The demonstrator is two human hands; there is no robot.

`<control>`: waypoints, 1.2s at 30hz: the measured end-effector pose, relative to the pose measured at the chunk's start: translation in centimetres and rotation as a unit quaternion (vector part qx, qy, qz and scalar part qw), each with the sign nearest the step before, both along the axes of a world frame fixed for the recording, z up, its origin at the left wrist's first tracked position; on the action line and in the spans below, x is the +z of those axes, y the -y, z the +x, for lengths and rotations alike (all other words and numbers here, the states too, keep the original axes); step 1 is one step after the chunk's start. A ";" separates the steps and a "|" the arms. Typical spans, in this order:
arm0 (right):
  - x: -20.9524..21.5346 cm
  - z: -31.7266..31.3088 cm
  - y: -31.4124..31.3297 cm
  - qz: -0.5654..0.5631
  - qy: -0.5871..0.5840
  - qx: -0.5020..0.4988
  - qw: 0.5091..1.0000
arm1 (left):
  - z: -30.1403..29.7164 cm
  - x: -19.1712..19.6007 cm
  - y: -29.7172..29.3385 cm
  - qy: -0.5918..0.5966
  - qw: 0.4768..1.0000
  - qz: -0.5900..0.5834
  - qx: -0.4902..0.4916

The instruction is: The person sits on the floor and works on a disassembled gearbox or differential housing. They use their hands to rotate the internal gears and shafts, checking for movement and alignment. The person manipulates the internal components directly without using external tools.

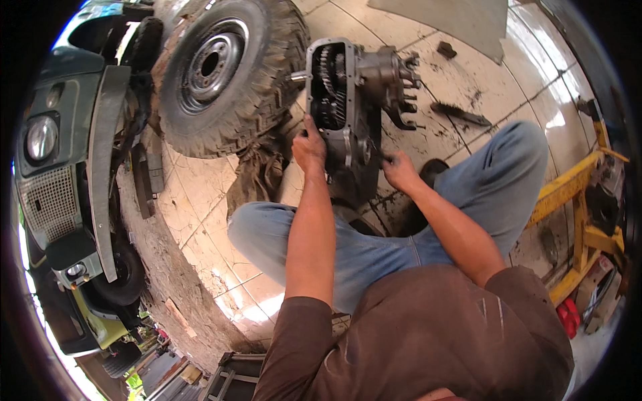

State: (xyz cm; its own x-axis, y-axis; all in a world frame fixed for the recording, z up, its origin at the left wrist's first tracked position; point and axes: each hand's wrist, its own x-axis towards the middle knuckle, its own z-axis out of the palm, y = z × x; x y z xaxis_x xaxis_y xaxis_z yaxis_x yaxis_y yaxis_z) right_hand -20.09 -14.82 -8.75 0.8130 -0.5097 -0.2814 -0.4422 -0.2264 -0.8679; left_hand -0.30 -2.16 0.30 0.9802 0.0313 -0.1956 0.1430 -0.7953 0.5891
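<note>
The gearbox (364, 107) appears to sit on the floor (481, 73) before the knees (521, 150), left hand's (309, 148) grip curled against one side, right hand's (400, 172) half-closed opposite, both holds unclear, so lopsided pushing could tip it against the wheel (231, 79).

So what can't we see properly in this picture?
All in the head view:
Underside of the gearbox: hidden by its top.
Whether the right hand holds anything: too dark and small to tell.
Left hand: some fingertips hidden behind the hand itself.
Top of the big tire: cut off by the upper edge.
</note>
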 end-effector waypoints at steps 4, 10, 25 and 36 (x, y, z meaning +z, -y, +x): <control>5.1 0.5 -2.1 0.068 0.077 -0.104 0.989 | 0.1 -0.2 -1.8 0.005 1.000 0.017 0.007; 4.1 0.5 -1.2 0.026 0.002 -0.048 0.999 | 0.5 -1.2 -1.5 -0.001 1.000 -0.008 -0.010; 5.2 -0.2 -2.7 0.000 0.094 -0.015 0.995 | 0.3 -0.7 -1.5 -0.002 1.000 0.008 0.001; 2.5 0.2 -1.9 -0.019 0.034 -0.013 0.999 | 0.3 -0.7 -1.4 0.002 1.000 0.000 -0.005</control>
State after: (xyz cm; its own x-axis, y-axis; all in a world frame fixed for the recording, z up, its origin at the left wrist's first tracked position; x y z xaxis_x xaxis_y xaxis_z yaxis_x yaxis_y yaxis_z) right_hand -19.91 -12.95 -6.24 0.8157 -0.5406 -0.2061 -0.3890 -0.2488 -0.8870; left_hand 0.00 -0.72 -0.43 0.9814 0.0210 -0.1907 0.1317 -0.7965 0.5902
